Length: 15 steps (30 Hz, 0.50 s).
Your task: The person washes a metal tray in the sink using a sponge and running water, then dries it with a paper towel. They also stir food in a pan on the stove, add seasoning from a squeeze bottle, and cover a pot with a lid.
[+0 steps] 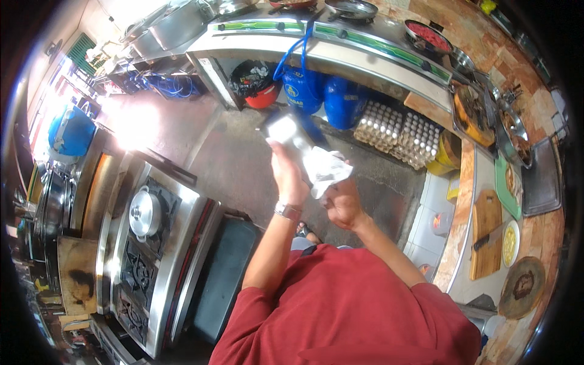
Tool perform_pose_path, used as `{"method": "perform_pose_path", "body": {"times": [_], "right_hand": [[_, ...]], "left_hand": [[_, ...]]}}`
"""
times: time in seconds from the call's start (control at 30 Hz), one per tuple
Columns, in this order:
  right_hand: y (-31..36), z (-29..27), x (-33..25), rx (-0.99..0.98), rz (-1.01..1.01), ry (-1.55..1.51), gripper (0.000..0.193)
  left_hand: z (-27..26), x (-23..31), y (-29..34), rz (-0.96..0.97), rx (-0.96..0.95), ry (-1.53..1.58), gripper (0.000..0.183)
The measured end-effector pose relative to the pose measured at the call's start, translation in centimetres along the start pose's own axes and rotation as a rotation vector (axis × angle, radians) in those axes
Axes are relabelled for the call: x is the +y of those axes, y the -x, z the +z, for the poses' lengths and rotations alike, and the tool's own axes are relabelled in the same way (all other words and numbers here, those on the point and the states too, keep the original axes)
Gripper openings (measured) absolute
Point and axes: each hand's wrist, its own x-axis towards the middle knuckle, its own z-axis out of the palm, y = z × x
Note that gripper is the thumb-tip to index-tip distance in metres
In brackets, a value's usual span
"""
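The left hand (287, 173) has its fingers wrapped round a flat, shiny blade-like tool (291, 131), held up at the centre. The right hand (342, 204), just right of it, pinches a crumpled white cloth (325, 167) against the tool. Far right lie egg trays (398, 131); near left stands a stove (155, 255).

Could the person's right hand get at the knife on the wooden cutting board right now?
Probably not at once: the right hand grips a white cloth, and the knife on the cutting board lies well off to the right, though nothing blocks the way.
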Motion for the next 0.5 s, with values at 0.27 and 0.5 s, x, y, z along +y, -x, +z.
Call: {"method": "perform_pose_path", "body": {"times": [0.27, 0.5], "right_hand": [[-18.5, 7.0, 3.2, -0.203, 0.148, -0.012, 0.03], [-19.5, 18.9, 17.7, 0.051, 0.469, -0.769, 0.028]], "left_hand": [[-4.8, -0.5, -7.1, 0.119, -0.16, -0.373, 0.075], [-8.3, 4.4, -9.0, 0.123, -0.125, -0.273, 0.025]]}}
